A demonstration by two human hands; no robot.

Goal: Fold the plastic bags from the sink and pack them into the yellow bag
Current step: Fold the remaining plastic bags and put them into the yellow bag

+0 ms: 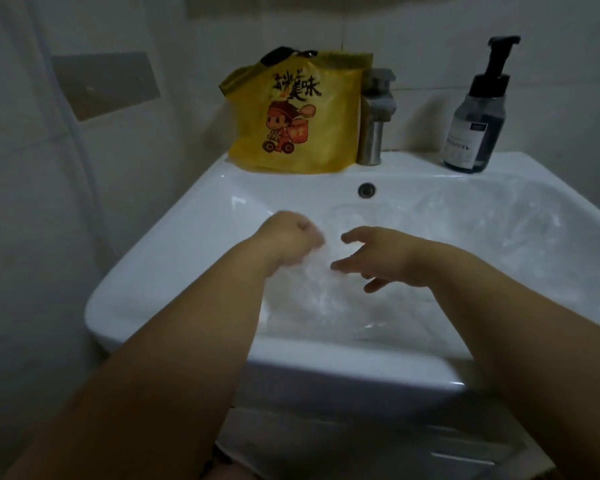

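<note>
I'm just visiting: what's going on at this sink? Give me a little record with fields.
sink: white, clear plastic bags lying in its basin
left hand: curled, gripping one clear bag over the basin
right hand: fingers spread beside that bag, holding nothing
yellow bag: upright on back rim, left of faucet
pump bottle: back rim, right of faucet

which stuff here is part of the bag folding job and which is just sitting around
Job: clear plastic bags, sink, yellow bag, left hand gripping a bag, right hand open beside it.
Just there: faucet, pump bottle.
</note>
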